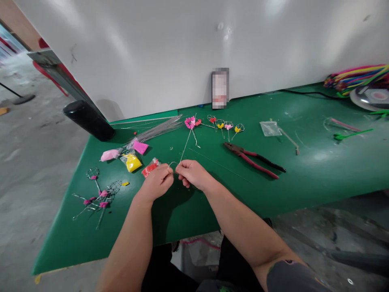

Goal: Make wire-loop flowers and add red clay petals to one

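My left hand (156, 183) and my right hand (191, 173) meet above the green-topped table (282, 190), pinching a thin steel wire (185, 146) between their fingertips. A small loop (172, 164) is bent into the wire near my fingers, and its long end rises toward a pink wire flower (191, 122). Small bags of pink, yellow and red material lie just beyond my left hand, the nearest being a red bag (150, 167). Several wire-framed flowers (100, 195) lie to the left of that hand. Red-and-black-handled pliers (252, 160) rest to the right of my right hand.
A bundle of steel wires (158, 129) lies at the back left, near a black bottle (88, 120) lying on its side. Several small wire flowers (225, 127) lie further back. Colourful pipe cleaners (355, 79) lie at the far right, against a white wall (152, 52).
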### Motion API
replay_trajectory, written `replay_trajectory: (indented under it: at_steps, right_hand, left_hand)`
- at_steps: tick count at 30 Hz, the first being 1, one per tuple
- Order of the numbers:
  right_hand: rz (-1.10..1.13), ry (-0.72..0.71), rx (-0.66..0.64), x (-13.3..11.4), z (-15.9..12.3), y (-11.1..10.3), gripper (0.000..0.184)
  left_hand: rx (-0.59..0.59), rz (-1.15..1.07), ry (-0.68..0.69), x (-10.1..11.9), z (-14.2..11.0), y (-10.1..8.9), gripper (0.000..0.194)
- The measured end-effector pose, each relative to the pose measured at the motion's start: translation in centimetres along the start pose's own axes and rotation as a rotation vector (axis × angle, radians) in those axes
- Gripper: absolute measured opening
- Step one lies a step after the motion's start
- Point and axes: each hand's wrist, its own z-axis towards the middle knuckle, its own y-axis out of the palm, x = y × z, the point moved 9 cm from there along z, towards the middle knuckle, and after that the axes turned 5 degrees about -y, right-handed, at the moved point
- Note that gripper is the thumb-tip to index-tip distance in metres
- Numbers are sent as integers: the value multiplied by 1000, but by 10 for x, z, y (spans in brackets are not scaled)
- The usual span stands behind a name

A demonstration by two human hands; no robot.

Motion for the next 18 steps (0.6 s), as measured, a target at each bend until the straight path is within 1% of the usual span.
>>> replay_trajectory:
  at_steps: [3,5,7,9,10,13,18]
  right_hand:
    - [7,-59,38,-5,0,0,14]
    - [8,-108,89,-8,0,-2,13]
    - [11,-138,132,-11,0,-4,12]
    - [25,-142,145,-10,0,-4,12]
    - [35,-138,145,-9,0,-4,11]
    - [79,-116,141,-6,1,-3,11]
    - [184,-58,129,1,2,-2,11]
  left_hand:
    - [46,-82,-62,-7,2,-2,19]
    - [119,-167,-165,-16,2,-5,15]
    - [212,-273,-295,-26,0,-8,8]
    - [267,-380,-399,-33,-3,-7,8]
    - [276,-415,-434,-34,-5,-6,9]
    - [272,-428,-475,-34,-6,-5,8]
    - [246,-395,-468,-29,-5,-6,10]
